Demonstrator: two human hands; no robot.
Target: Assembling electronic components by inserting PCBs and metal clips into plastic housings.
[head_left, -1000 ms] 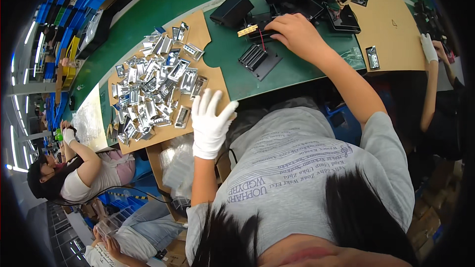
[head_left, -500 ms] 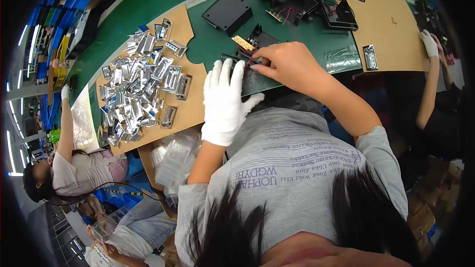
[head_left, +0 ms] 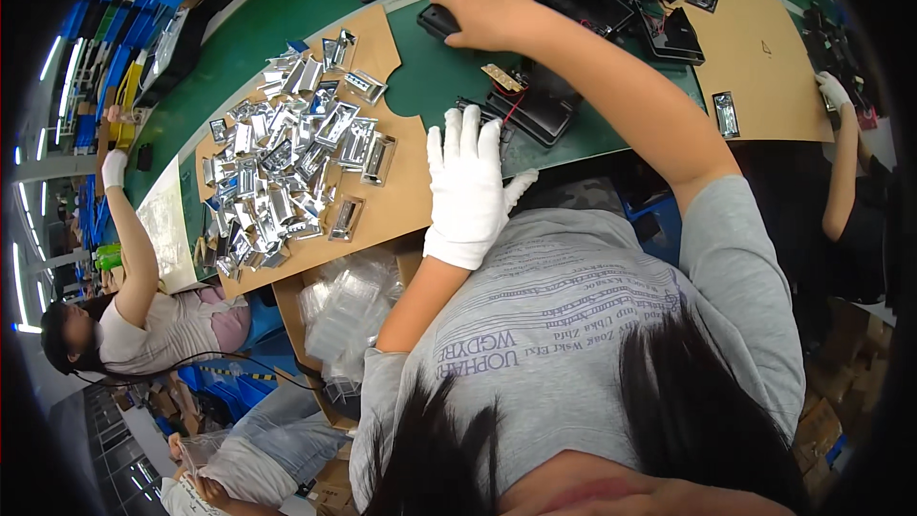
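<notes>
Near the counter's (head_left: 626,119) front edge we note a black casing (head_left: 546,117), tan circuit board (head_left: 503,78) and red wire (head_left: 513,114) exposed on its left; farther from that edge, a black box (head_left: 437,23), partly hidden.

We withdraw our right hand (head_left: 489,17) from the red wire (head_left: 510,114) and close it on the black box (head_left: 439,23). Our gloved left hand (head_left: 468,186), previously by the cardboard (head_left: 406,153), now points alongside the black unit (head_left: 543,117), which sits nearer the table (head_left: 415,91) edge.
</notes>
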